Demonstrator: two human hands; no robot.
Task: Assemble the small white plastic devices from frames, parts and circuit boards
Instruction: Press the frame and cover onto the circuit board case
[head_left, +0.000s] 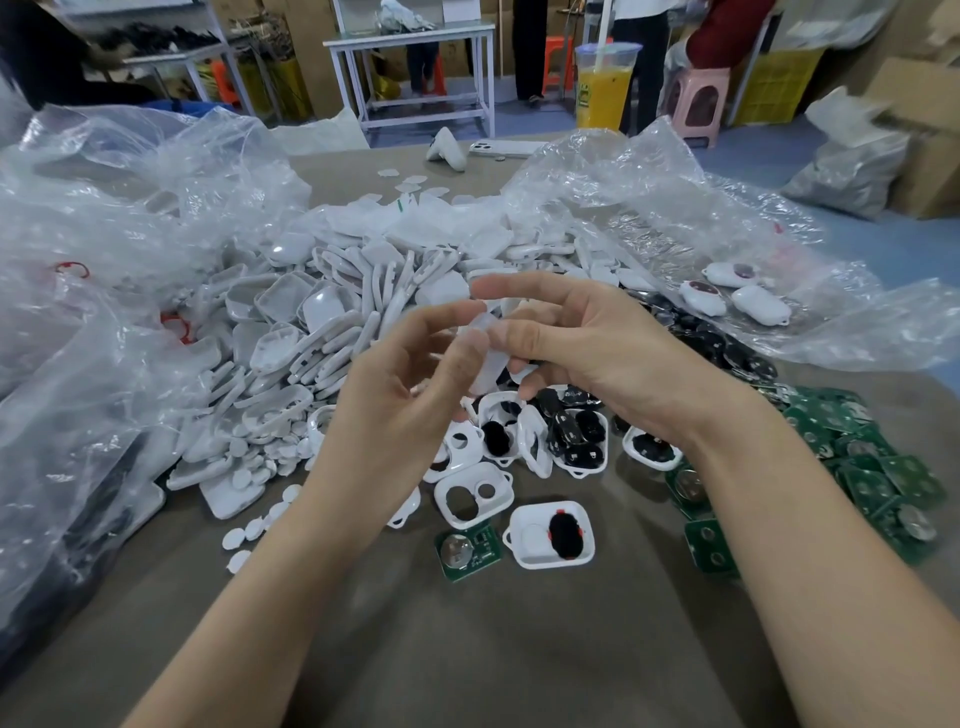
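Just above the heaped white frames (311, 332), a small white plastic part (485, 364) sits pinched between thumb and forefinger of the left hand (400, 415) and curled fingers of the right hand (597, 353).

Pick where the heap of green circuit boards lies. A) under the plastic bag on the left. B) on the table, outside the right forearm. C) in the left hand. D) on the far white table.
B: the green circuit boards are heaped on the table outside the right forearm; the left hand and right hand pinch only a white part.
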